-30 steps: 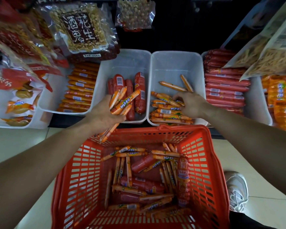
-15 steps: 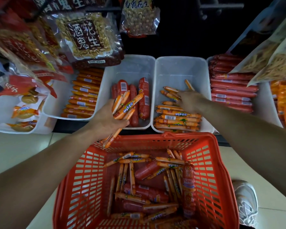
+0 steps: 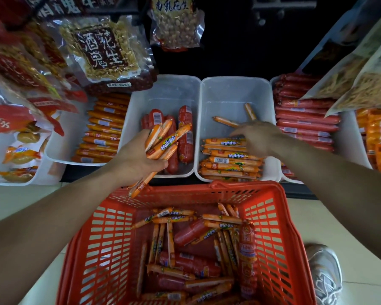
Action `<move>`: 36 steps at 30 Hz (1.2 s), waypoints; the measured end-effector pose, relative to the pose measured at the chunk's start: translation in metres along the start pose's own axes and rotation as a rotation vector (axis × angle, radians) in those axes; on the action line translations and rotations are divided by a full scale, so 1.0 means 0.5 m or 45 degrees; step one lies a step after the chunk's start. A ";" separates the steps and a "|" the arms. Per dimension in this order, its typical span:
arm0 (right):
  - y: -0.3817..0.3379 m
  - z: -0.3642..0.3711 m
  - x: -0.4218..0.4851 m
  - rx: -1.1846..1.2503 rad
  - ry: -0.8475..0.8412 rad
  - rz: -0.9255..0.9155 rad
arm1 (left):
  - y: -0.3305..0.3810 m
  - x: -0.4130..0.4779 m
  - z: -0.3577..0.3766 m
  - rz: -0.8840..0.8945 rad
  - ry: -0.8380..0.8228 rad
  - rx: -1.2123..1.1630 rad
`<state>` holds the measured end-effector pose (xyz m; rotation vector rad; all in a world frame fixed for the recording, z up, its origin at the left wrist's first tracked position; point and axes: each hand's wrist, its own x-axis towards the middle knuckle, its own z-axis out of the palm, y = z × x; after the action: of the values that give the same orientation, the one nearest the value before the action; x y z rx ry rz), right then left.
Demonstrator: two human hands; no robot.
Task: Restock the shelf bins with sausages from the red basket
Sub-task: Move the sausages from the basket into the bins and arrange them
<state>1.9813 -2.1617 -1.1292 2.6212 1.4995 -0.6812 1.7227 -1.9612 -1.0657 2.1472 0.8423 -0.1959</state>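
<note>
Thin orange plastic-wrapped sausages (image 3: 164,140), fistful clamped in left hand (image 3: 139,160) at far rim of red slatted plastic basket (image 3: 240,188) as ready supply, right hand (image 3: 261,137) loosely flat on tidy row (image 3: 227,160) in clear plastic shelf bin (image 3: 229,93), probably squaring it up lol.

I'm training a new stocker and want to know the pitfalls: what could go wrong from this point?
1. The left hand holds a loose fan of thin orange sausages; one pokes out below the grip and might slip out.
2. The fan hangs over the bin of thick red sausages, so a dropped one could land among the wrong kind.
3. The right hand, working in the neighbouring bin, could knock its stacked row askew.
</note>
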 end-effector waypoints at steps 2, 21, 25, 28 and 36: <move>0.023 -0.007 -0.031 0.123 0.115 0.024 | 0.027 0.016 0.007 0.053 -0.044 0.047; 0.143 0.108 -0.155 0.672 0.471 0.211 | 0.238 0.222 0.248 0.479 -0.542 0.794; 0.131 0.104 -0.154 0.739 0.468 0.255 | 0.244 0.224 0.252 0.540 -0.505 0.783; 0.122 0.111 -0.159 0.783 0.438 0.235 | 0.219 0.225 0.245 0.495 -0.450 0.717; 0.111 0.117 -0.157 0.674 0.370 0.254 | 0.169 0.221 0.261 0.559 -0.284 0.714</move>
<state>1.9726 -2.2694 -1.1604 3.3377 1.2126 -0.7955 1.8779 -2.0398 -1.1433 2.7034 0.1764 -0.4763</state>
